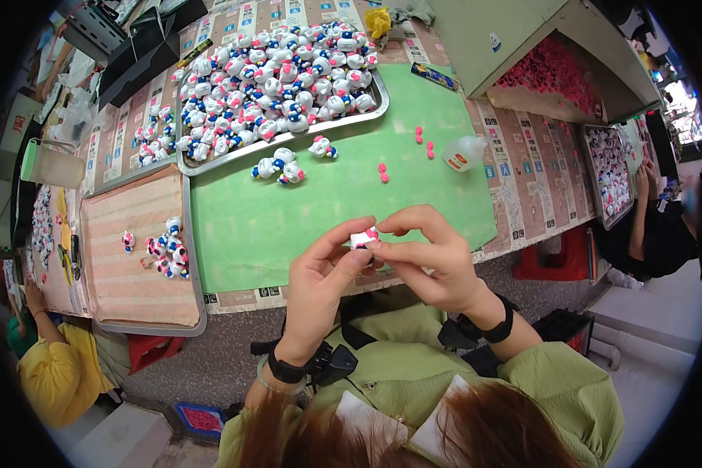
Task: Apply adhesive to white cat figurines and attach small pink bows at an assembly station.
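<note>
Both my hands meet over the near part of the green mat (234,242). My left hand (318,269) is closed, pinching a small white figurine (362,239) with pink on top. The fingertips of my right hand (437,261) press at the figurine's pink part, thumb and finger on it; my fingers hide its lower side. Beyond my hands, three small pink bow-shaped pieces (383,173) lie on the mat. A translucent squeeze bottle (463,154) lies tilted to their right. Several white and blue figurines (281,167) rest loose farther left, near a large metal tray.
The metal tray (288,137) at the back is heaped with figurines. On the left, a cloth-lined tray (105,285) holds several figurines with pink (170,251). A box (522,31) of pink pieces stands at the back right. Co-workers sit at both sides; a marker (434,76) lies behind.
</note>
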A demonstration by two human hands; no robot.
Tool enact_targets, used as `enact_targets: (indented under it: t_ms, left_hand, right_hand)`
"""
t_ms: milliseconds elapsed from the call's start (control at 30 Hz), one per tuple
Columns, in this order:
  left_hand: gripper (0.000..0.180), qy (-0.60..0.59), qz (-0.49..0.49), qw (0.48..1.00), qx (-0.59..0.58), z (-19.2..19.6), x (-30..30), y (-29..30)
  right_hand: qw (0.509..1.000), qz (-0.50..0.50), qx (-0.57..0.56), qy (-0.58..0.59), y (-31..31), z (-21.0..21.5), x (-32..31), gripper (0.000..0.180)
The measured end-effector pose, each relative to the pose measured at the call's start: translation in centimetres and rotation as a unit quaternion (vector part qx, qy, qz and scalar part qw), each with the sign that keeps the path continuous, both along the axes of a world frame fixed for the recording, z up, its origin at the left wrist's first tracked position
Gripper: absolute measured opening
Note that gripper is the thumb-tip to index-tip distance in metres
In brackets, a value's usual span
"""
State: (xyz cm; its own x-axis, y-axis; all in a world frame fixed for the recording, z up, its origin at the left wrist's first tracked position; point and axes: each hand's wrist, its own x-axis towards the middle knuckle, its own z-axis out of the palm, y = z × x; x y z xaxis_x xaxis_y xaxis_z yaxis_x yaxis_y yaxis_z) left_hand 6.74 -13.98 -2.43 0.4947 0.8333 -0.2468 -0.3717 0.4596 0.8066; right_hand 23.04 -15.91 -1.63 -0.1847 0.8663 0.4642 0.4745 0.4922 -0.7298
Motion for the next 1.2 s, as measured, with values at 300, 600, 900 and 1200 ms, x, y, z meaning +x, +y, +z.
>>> enact_targets:
  t_ms: [300,600,900,1200]
  left_hand:
    - [0.028,0.028,0.061,0.989,0.128,-0.1,0.0,-0.6]
    - [0.024,0.095,0.079,0.944,0.304,0.4,0.0,-0.8]
    - [0.029,0.136,0.097,0.929,0.33,0.3,0.1,-0.8]
    - [0.033,0.149,0.131,0.915,0.351,0.1,0.6,-0.9]
  right_hand:
    - [0.952,0.02,-0.188,0.24,-0.6,0.2,-0.4,0.027]
    - [0.959,0.016,-0.182,0.215,-1.2,1.3,0.1,0.019]
    - [0.956,-0.017,-0.195,0.221,-1.3,1.5,-0.4,0.021]
    - [0.98,-0.021,-0.125,0.156,-1.2,1.8,-0.6,0.028]
